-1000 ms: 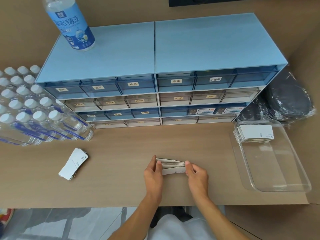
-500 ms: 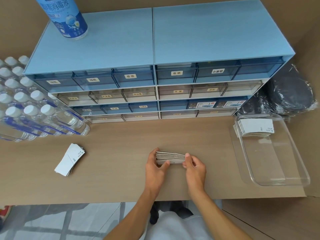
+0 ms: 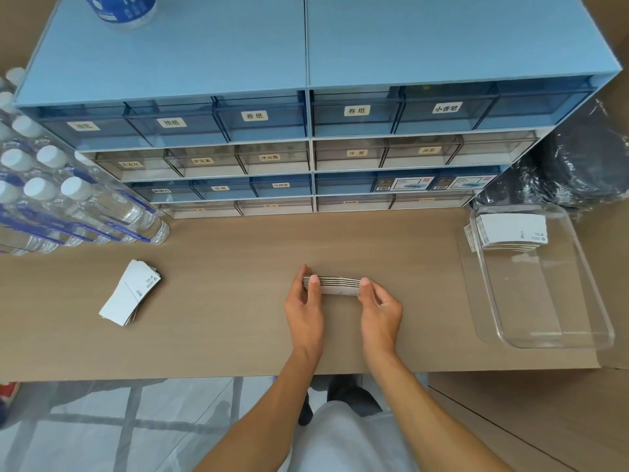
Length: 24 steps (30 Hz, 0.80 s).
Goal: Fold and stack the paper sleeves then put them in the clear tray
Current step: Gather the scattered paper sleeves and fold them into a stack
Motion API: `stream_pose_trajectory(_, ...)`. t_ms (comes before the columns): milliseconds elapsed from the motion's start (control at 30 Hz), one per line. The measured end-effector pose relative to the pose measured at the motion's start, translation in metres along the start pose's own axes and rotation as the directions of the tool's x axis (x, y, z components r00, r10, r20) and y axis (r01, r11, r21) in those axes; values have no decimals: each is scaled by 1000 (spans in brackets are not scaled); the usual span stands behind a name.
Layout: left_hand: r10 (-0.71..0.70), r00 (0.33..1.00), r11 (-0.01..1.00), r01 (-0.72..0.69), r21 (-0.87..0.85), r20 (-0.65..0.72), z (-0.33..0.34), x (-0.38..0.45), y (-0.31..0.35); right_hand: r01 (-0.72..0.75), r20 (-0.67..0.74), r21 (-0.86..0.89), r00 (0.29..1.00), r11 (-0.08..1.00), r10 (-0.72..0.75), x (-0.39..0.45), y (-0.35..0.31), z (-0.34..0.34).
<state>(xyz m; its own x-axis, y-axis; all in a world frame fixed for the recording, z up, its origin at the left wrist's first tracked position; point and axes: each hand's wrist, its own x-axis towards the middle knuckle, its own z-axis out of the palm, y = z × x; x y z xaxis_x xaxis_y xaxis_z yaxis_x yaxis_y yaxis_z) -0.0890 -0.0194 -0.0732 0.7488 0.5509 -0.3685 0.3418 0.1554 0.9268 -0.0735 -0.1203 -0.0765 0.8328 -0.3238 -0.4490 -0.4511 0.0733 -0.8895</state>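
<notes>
A person squares a small bundle of folded paper sleeves (image 3: 335,286) on a brown table (image 3: 221,301), the left hand (image 3: 306,306) and right hand (image 3: 380,310) each clamped on one short end of the bundle. The bundle sits near the middle of the table, apparently standing on its long edge, though the angle makes that hard to confirm. Both forearms reach in from the near edge, wrists low, thumbs on the near face and fingertips curled over the ends.

Done well, this step means even pressure from both sides and a light tap against the table so every edge lines up before lifting; squeezing too hard would likely bow the sleeves and fan them out. An earlier pile (image 3: 510,231) already lies in the far corner of the clear tray (image 3: 558,338), well to the right. More sleeves (image 3: 131,296) wait in a loose pile to the left, by the shrink-wrapped water bottles (image 3: 71,206).
</notes>
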Motion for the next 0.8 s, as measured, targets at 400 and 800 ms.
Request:
stream_pose_trajectory(400,12,997,999,-15,-33,-78,7,2,-7,-53,-29,163,998,985,58,-1,7,3)
stream_pose_trajectory(800,-41,996,997,35,-73,-84,10,2,-5,-89,-1,162,996,983,90,6,5,8)
